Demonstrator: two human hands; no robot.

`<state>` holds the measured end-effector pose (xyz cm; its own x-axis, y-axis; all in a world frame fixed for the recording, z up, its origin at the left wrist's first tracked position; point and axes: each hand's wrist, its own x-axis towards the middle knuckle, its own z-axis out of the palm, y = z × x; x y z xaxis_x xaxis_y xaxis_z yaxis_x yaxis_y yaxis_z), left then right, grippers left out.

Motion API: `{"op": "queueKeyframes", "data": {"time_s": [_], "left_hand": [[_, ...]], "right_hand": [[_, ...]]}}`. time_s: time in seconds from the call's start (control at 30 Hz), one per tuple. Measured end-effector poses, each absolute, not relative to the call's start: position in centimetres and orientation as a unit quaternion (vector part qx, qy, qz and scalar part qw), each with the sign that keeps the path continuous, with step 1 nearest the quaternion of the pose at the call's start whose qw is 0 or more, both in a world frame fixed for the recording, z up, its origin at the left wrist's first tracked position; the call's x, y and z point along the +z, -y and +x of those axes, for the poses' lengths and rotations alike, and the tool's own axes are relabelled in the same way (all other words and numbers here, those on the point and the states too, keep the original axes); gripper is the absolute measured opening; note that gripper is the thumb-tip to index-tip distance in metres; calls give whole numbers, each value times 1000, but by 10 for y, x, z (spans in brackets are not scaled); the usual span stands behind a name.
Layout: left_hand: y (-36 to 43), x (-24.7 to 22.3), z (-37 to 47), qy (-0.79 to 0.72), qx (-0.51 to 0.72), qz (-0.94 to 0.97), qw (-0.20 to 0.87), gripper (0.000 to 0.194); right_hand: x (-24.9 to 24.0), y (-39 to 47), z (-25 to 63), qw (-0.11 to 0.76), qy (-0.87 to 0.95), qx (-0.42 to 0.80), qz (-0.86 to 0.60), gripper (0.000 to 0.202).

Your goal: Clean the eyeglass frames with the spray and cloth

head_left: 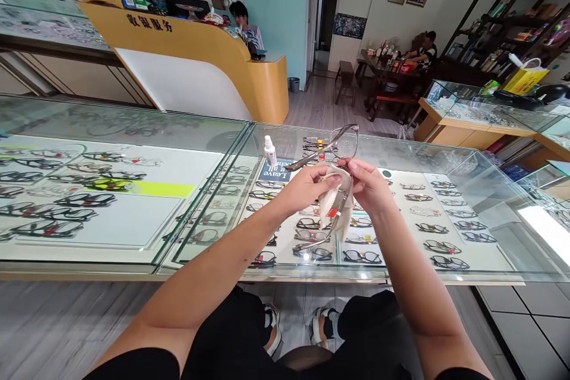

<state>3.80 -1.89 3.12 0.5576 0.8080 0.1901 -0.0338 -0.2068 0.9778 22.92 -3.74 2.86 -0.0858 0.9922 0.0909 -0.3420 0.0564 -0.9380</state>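
My left hand (314,186) is closed on a pale cleaning cloth (332,197), which hangs down between my two hands. A pair of eyeglasses (345,142) is held up over the glass counter, one lens rim and a dark temple pointing up and away, the other temple reaching down past the cloth. My right hand (369,185) pinches the eyeglasses near their middle, its fingertips close to the left ones. Part of the frame is hidden behind cloth and fingers. A small white spray bottle (269,151) stands upright on the counter, left of the hands.
Beneath the glass counter top (231,148) lie several rows of eyeglasses (361,256). A wooden reception desk (267,86) stands across the aisle, with a person behind it. Another person sits at a dark table (392,68) at the back right. A second display case (472,113) is at right.
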Motion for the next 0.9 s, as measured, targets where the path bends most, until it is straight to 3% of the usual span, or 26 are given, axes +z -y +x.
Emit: {"op": "queueKeyframes", "data": {"time_s": [0.47,0.9], "left_hand": [[18,31,37,-249,358,624,649,39],[23,17,50,-264,402,526,701,58]], "right_hand": [[27,35,226,573,409,606,-371,47],[20,35,220,590,394,601,-369,46]]}}
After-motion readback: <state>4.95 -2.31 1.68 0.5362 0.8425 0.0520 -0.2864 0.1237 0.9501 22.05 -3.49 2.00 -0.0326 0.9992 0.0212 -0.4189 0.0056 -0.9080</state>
